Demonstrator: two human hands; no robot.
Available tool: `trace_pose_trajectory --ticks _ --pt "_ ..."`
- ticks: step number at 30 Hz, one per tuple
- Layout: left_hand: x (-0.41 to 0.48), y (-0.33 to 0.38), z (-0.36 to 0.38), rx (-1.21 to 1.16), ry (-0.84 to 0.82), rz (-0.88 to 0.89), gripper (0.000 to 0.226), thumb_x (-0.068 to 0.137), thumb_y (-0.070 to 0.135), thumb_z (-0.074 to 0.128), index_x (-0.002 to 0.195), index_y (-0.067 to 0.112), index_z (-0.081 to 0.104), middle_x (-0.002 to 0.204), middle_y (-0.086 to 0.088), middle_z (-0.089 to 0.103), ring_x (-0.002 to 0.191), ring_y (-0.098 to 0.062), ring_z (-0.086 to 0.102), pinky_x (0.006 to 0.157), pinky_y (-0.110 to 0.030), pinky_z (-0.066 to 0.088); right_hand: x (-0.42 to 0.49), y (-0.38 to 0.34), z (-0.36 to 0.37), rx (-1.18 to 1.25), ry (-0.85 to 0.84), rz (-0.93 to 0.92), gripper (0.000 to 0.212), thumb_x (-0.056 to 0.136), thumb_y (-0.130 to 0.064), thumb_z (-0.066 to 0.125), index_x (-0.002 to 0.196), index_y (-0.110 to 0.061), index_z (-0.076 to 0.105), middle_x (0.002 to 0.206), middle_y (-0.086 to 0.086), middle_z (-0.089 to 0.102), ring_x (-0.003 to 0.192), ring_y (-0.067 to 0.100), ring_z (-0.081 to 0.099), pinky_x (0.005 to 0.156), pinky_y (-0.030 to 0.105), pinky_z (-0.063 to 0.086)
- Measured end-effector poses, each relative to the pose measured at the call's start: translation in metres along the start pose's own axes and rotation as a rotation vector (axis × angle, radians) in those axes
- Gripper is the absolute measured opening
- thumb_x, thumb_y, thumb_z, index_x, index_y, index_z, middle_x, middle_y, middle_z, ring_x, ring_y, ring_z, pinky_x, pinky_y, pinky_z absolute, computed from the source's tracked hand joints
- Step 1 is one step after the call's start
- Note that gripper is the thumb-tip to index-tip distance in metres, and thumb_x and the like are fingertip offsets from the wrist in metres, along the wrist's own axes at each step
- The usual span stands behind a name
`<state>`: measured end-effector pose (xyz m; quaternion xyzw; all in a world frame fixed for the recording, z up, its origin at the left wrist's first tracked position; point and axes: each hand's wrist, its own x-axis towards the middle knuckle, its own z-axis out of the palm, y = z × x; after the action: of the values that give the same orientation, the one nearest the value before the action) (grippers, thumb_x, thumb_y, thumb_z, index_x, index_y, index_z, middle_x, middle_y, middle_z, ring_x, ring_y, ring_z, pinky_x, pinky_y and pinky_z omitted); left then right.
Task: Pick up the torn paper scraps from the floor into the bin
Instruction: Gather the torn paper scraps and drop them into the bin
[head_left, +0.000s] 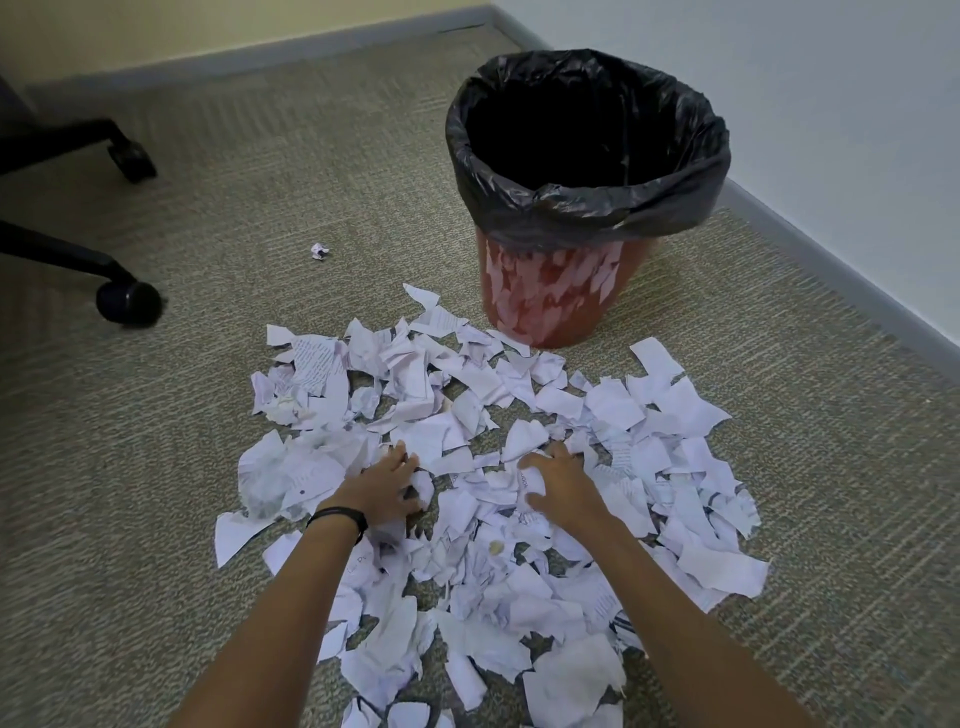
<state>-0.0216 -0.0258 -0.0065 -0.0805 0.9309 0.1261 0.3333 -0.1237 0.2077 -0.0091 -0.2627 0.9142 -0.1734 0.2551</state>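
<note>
- While down over the mess, both arms stretched forward, hands planted right in the middle of the paper scraps (519, 467).
- Left hand (384, 486): palm down, grip curled round a small crumpled white wad at the thumb side, other fingers spread onto the sheets ahead. Black wristband (337, 517) on that wrist.
- Right hand (558, 480): palm down too, grip bunched over a scrunched bit of paper under the thumb, fingertips dug into the pile. Can't tell how tight the hold is, knuckles hide it.
- Scraps all over the carpet floor (156, 467) in one wide patch, from just in front of the bin down to the bottom edge of view. Mostly white, some with printed or handwritten lines, a few balled up.
- One stray crumpled ball (320, 251) sitting alone, well apart from the patch, off to the left of the bin.
- Bin (561, 291): reddish, upright, beyond the pile and a bit right, near the wall. Black liner bag (587, 202) folded over the rim. Pale paper shapes showing through the side wall. Nearest scraps touching or just beside its base.
- Office chair legs (67, 260) with black casters at far left, clear of the paper.
- Grey baseboard (831, 291) along both walls, meeting in the corner behind the bin.
</note>
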Motion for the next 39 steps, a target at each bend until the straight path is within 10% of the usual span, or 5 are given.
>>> trace_pose_trajectory --ticks 6,11,15,23,39 --pt "-0.032 0.017 -0.012 -0.065 -0.297 -0.017 0.1 0.081 0.041 0.069 0.151 0.024 0.001 0.156 -0.008 -0.023 0.145 -0.028 0.015 0.115 -0.042 0.027 -0.012 0.005 0.005 0.022 -0.165 -0.065 0.069 0.077 -0.037 0.073 0.137 -0.026 0.04 0.15 0.017 0.012 0.137 0.032 0.026 0.102 0.042 0.041" --pt "-0.042 0.024 0.004 0.03 -0.014 0.062 0.035 0.088 0.002 0.052 0.119 0.018 0.052 0.137 -0.011 0.042 0.082 -0.019 0.06 0.059 -0.019 0.048 -0.018 0.008 0.02 0.086 -0.04 -0.095 0.032 0.076 -0.01 0.072 0.104 -0.016 0.058 0.125 0.011 0.038 0.087 0.026 0.061 0.072 0.031 0.05" --pt "-0.05 0.014 0.006 0.01 0.087 0.101 0.025 0.093 0.007 0.048 0.106 0.023 0.062 0.122 -0.005 0.059 0.095 -0.021 0.063 0.08 -0.022 0.046 -0.02 0.012 0.01 0.336 -0.099 -0.122 0.04 0.068 -0.005 0.076 0.067 -0.042 0.061 0.08 0.0 0.055 0.064 0.001 0.053 0.069 0.031 0.047" --pt "-0.076 0.02 -0.082 -0.485 -0.039 0.205 0.033 0.081 0.019 0.072 0.112 0.025 0.062 0.072 0.026 0.051 0.054 0.009 0.049 0.054 -0.004 0.038 -0.032 -0.01 -0.1 0.665 -0.345 -0.069 0.017 0.077 -0.007 0.073 0.09 -0.016 0.066 0.098 -0.011 0.059 0.093 0.008 0.056 0.084 0.012 0.043" --pt "-0.063 0.112 -0.262 -1.499 0.455 0.406 0.015 0.096 0.008 0.047 0.1 0.009 0.061 0.104 -0.003 0.066 0.078 -0.003 0.069 0.068 -0.013 0.055 -0.008 -0.087 -0.271 1.52 0.307 -0.146 0.007 0.087 0.0 0.058 0.082 -0.004 0.059 0.073 0.004 0.067 0.062 0.007 0.066 0.057 0.018 0.056"
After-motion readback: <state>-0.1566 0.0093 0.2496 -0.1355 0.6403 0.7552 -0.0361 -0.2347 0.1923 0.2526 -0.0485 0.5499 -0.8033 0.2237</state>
